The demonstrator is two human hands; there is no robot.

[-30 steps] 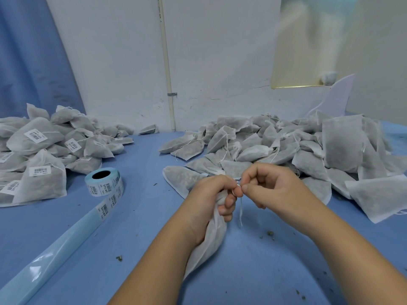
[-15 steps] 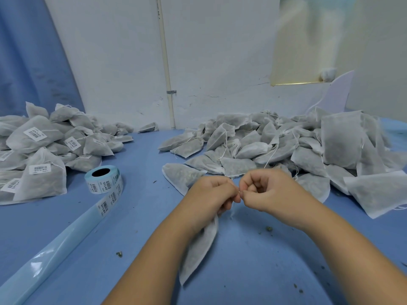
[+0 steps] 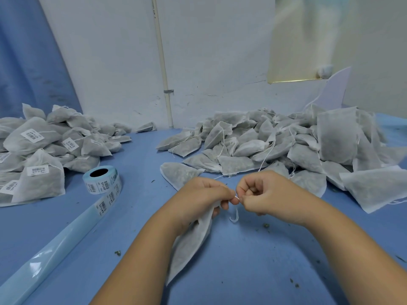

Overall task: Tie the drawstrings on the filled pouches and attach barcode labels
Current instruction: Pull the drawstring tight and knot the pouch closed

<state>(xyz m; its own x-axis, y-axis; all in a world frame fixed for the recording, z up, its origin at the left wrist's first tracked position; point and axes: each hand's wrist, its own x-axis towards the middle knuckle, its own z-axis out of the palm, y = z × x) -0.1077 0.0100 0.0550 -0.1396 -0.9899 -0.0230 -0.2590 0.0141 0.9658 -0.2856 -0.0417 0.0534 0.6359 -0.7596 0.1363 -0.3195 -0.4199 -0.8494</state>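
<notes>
Pouch [image 3: 189, 245] neck sat gripped in left hand [image 3: 198, 199]; right hand [image 3: 268, 194] pinched the drawstring [image 3: 235, 217] (tail dangling); knot probably needed a snug, steady pull.

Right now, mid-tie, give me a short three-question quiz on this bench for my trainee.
1. True or false: the left hand grips the pouch being tied.
2. Fill in: the right hand pinches the ____.
3. Multiple choice: the label roll lies A) beside the labelled pile, B) under the held pouch, C) in the right hand.
Key: 1 true; 2 drawstring; 3 A.
</notes>
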